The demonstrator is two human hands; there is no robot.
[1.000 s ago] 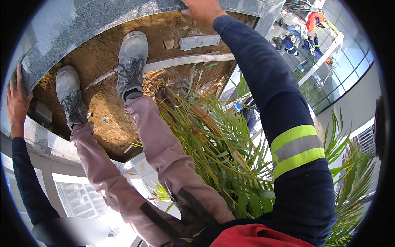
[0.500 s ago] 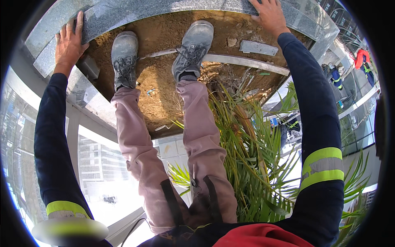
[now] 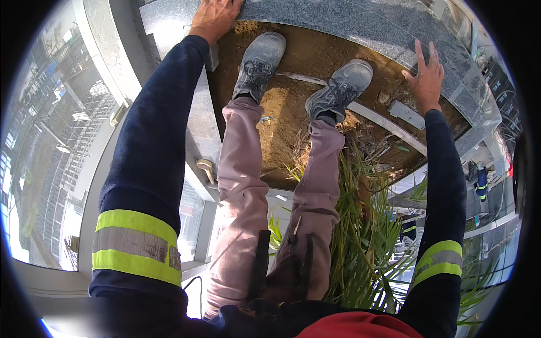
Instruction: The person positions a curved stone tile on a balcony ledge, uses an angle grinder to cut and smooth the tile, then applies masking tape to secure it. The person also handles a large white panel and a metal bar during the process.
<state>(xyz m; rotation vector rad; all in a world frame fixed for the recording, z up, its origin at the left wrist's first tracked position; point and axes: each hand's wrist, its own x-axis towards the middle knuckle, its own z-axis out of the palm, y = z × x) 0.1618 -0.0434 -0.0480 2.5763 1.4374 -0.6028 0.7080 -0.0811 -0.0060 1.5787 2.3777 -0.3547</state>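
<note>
My left hand rests on the grey stone slab at the far left corner of a soil-filled planter; the top of the picture cuts off its fingertips. With fingers spread, my right hand is at the slab's inner edge on the right and holds nothing. Whether its palm bears on the stone is hard to see. Between the hands, my dusty work shoes stand on the brown soil. A short grey stone strip lies in the soil near my right hand.
A long pale strip crosses the soil beside my right shoe. Green palm leaves rise beside my right leg. Glass panes and a white frame flank my left arm. At the far right, a person is below.
My view has swung left, so the planter appears farther right. My left hand remains by the slab's left corner; my right hand's fingers are now more widely spread at the inner edge.
</note>
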